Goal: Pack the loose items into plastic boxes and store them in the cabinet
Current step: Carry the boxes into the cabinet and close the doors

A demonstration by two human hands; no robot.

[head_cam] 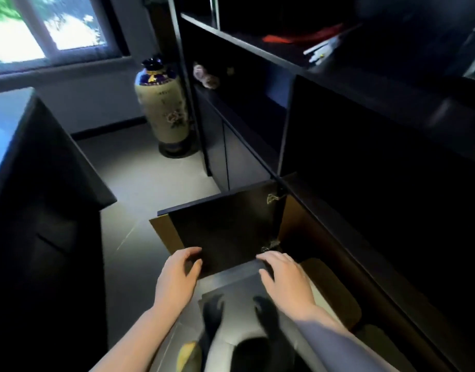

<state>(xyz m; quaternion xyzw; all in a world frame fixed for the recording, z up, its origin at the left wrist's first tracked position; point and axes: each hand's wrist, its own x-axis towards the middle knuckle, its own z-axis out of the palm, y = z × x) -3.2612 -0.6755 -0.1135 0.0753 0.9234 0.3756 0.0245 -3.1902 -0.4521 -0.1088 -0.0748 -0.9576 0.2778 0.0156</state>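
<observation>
Fingers on both hands curl loosely, holding nothing, either side of the dim plastic box at 6 o'clock. Open cabinet door at 12 could snag it going in.

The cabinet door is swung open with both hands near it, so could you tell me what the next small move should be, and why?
Probably fetch a packed box: the cabinet door stands open, yet the left hand and right hand hover with nothing held, and no plastic box shows.
</observation>
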